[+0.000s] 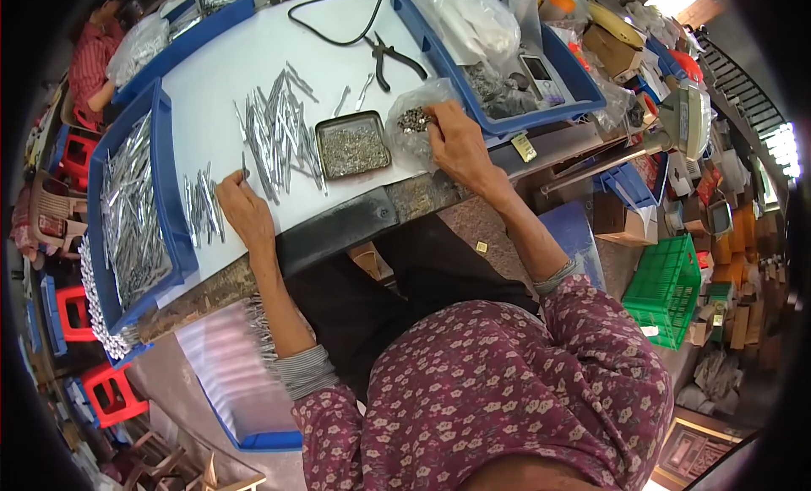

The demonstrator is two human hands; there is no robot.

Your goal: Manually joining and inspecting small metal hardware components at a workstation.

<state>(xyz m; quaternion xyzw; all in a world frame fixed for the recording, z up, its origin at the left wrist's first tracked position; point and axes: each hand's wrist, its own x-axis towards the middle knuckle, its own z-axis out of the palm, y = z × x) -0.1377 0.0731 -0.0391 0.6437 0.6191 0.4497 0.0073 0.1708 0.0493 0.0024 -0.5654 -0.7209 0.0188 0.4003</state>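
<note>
My left hand (246, 209) is closed in a pinch round a slim metal piece (244, 165) that sticks up past the fingertips. Beside that hand lies a small group of slim silver metal pieces (203, 205), and a larger pile (280, 134) spreads out beyond it. My right hand (463, 148) reaches into an open clear plastic bag (404, 153), its fingers closed at a heap of small metal parts (413, 120). What those fingertips grip is hidden. Between my hands stands a square tin (322, 157) filled with tiny metal parts (356, 150).
Black-handled pliers (394, 62) lie on the white tabletop (215, 85) near a black cable (325, 42). A blue tray (171, 195) of metal pieces borders the left side. Another blue tray (541, 117) holds bags at the right. A person in red (93, 56) sits far left.
</note>
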